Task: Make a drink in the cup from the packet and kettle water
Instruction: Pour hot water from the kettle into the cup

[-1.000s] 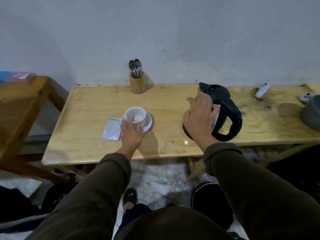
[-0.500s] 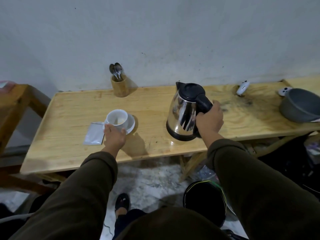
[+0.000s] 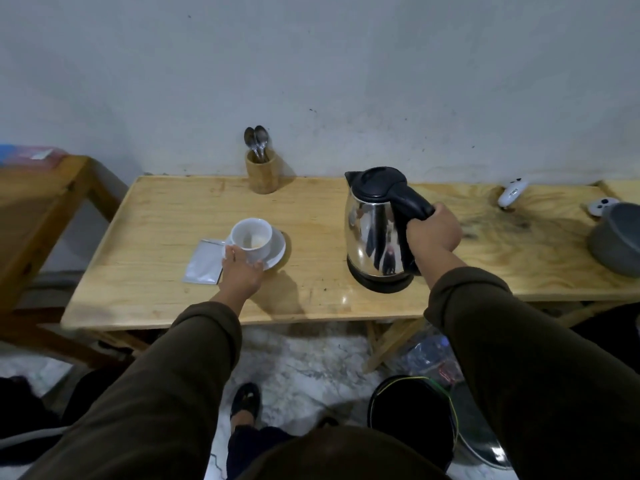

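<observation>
A white cup (image 3: 251, 236) with pale powder in its bottom stands on a white saucer (image 3: 275, 252) on the wooden table (image 3: 156, 237). My left hand (image 3: 240, 271) holds the near side of the cup and saucer. A silver packet (image 3: 204, 261) lies flat just left of the saucer. To the right stands a shiny steel kettle (image 3: 374, 233) with a black lid and handle, upright on the table. My right hand (image 3: 433, 232) is shut around the kettle's black handle.
A wooden holder with spoons (image 3: 262, 174) stands at the back against the wall. A grey pot (image 3: 614, 240) and two white controllers (image 3: 512, 192) sit at the right end. Another wooden table (image 3: 38, 202) is on the left. A black bin (image 3: 412, 414) stands on the floor.
My right hand moved from the kettle's body to its handle and closed around it, and the kettle now stands upright. My left hand has stayed at the cup.
</observation>
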A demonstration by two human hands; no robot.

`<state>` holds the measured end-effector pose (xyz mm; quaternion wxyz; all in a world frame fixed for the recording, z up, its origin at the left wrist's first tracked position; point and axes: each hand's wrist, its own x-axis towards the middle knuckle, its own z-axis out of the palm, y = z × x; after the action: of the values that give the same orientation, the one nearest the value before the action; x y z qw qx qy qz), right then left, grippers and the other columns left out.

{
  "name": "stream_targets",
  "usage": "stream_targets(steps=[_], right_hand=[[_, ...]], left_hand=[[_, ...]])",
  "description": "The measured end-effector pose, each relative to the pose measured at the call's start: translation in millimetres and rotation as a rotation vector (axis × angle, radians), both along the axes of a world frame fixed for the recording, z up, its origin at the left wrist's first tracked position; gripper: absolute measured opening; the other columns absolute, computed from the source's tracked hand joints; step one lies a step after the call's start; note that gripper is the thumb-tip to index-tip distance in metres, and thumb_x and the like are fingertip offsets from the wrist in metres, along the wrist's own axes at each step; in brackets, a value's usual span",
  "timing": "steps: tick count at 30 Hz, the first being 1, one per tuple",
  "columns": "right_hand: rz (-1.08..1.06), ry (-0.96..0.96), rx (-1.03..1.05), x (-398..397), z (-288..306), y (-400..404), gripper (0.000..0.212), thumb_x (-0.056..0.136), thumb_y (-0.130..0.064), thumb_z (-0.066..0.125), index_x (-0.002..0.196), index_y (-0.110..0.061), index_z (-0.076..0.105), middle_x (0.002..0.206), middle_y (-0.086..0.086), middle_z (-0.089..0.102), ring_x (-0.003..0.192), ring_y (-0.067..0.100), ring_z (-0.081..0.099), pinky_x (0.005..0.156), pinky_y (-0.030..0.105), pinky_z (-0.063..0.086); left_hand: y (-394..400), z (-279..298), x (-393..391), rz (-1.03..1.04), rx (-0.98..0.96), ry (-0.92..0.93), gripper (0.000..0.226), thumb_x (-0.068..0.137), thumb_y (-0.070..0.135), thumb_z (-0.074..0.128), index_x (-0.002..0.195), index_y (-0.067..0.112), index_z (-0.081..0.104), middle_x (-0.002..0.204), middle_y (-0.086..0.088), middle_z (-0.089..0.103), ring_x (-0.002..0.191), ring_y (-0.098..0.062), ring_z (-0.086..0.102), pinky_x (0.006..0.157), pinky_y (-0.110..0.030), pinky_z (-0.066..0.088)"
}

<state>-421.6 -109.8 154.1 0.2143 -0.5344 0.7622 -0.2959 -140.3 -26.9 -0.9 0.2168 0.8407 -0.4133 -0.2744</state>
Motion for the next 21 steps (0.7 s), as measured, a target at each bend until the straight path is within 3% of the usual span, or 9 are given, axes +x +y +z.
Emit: stream_targets(steps=[10,17,21], right_hand=[[0.388,0.269,-0.053,47,20,-11,0.025,0.077,-0.003,0.055,0.101,-0.008,0.061,0.099,0.016,0.067,0.093,0.035,0.061,0.068,0.030,0.039],[0.554,0.403,-0.080,81,25,-9,0.029,0.078,-0.006,0.057,0.107,-0.009,0.061,0.105,0.016,0.067,0.099,0.036,0.061,0.081,0.035,0.049],[0.609,0.455,-0.089,92,25,-8,0.026,0.078,-0.004,0.056,0.104,-0.006,0.060,0.100,0.018,0.066,0.095,0.036,0.060,0.072,0.031,0.043]], left_hand=[[2,-1,4,-0.010,-0.007,-0.026,0.068,0.095,0.028,0.044,0.149,0.001,0.013,0.159,-0.017,0.012,0.140,-0.040,0.026,0.114,-0.047,0.029],[9,-3,13,0.046,-0.150,-0.004,0.056,0.091,0.022,0.050,0.141,0.003,0.036,0.149,-0.018,0.037,0.140,-0.031,0.031,0.113,-0.042,0.031],[16,-5,13,0.107,-0.214,0.023,0.069,0.084,0.022,0.060,0.144,0.006,0.031,0.153,-0.015,0.031,0.144,-0.029,0.027,0.115,-0.043,0.030]])
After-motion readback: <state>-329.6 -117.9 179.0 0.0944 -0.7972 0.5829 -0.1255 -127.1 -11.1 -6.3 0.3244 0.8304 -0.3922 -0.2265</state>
